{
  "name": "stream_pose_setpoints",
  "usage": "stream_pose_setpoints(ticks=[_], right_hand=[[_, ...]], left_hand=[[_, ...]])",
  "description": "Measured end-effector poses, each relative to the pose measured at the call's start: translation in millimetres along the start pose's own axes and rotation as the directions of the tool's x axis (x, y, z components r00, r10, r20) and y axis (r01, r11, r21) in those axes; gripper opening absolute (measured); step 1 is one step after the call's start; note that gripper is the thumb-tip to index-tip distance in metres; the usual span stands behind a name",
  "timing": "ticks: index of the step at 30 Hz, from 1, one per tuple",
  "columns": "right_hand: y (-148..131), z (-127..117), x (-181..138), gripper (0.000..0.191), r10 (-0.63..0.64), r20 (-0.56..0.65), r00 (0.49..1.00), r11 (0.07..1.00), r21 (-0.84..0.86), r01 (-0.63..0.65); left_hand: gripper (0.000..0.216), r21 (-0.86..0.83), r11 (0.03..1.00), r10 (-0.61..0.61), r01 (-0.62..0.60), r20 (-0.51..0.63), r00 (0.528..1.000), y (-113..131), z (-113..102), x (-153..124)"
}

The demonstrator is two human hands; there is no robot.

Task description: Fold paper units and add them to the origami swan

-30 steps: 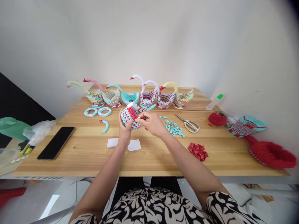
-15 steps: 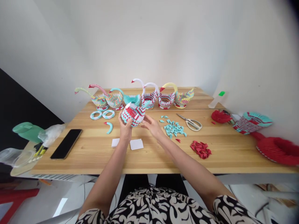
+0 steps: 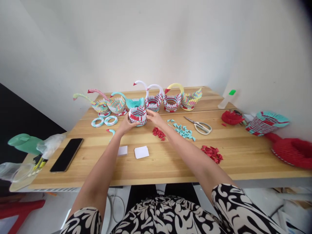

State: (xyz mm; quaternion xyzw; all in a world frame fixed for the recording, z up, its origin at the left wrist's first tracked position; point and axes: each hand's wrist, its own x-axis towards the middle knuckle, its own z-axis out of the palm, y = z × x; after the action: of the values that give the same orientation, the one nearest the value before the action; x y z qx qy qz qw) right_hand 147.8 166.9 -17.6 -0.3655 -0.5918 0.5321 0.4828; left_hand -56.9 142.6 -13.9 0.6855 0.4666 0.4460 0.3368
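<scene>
Between my two hands is a small round bowl-shaped body of folded paper pieces (image 3: 137,116), patterned in white, red and light blue. It stands upright with its open top showing, just in front of the turquoise paper swan (image 3: 135,103). Whether its base rests on the table cannot be made out. My left hand (image 3: 127,124) wraps its left side, thumb across the front. The fingers of my right hand (image 3: 154,117) press against its right side. Near my right forearm lie a pile of red folded pieces (image 3: 159,133) and scattered light blue folded pieces (image 3: 184,131).
Several paper swans line the back, including a yellow-necked one (image 3: 191,100). Two paper rings (image 3: 110,120), a curved blue neck piece (image 3: 112,131), white cards (image 3: 141,152) and a phone (image 3: 67,155) lie left. Scissors (image 3: 202,127) and another red pile (image 3: 211,154) lie right.
The paper body has turned from tilted to upright and moved down toward the row of swans, both hands staying on it. A red pile beside my right hand now shows.
</scene>
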Motion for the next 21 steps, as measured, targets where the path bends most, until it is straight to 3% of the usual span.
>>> stream_pose_setpoints(ticks=[5, 12, 16, 21], right_hand=[[23.0, -5.9, 22.5, 0.054, -0.031, -0.014, 0.999, 0.998, 0.058, 0.032], [39.3, -9.2, 26.8, 0.05, 0.075, -0.061, 0.995, 0.996, 0.054, -0.072], [38.3, -8.0, 26.9, 0.046, 0.065, -0.05, 0.997, 0.998, 0.018, -0.064], [20.8, -10.9, 23.7, 0.048, 0.065, -0.141, 0.988, 0.993, -0.094, -0.078]], left_hand=[[0.093, 0.057, 0.998, 0.025, -0.024, -0.023, 0.999, -19.6, -2.4, 11.0], [0.101, 0.086, 0.996, -0.018, 0.019, -0.02, 1.0, -34.6, -0.8, 12.2], [0.11, 0.129, 0.991, -0.029, 0.033, -0.036, 0.999, -37.8, 2.2, 11.9], [0.116, 0.191, 0.979, -0.069, 0.07, -0.01, 0.998, -34.9, -5.3, 13.6]])
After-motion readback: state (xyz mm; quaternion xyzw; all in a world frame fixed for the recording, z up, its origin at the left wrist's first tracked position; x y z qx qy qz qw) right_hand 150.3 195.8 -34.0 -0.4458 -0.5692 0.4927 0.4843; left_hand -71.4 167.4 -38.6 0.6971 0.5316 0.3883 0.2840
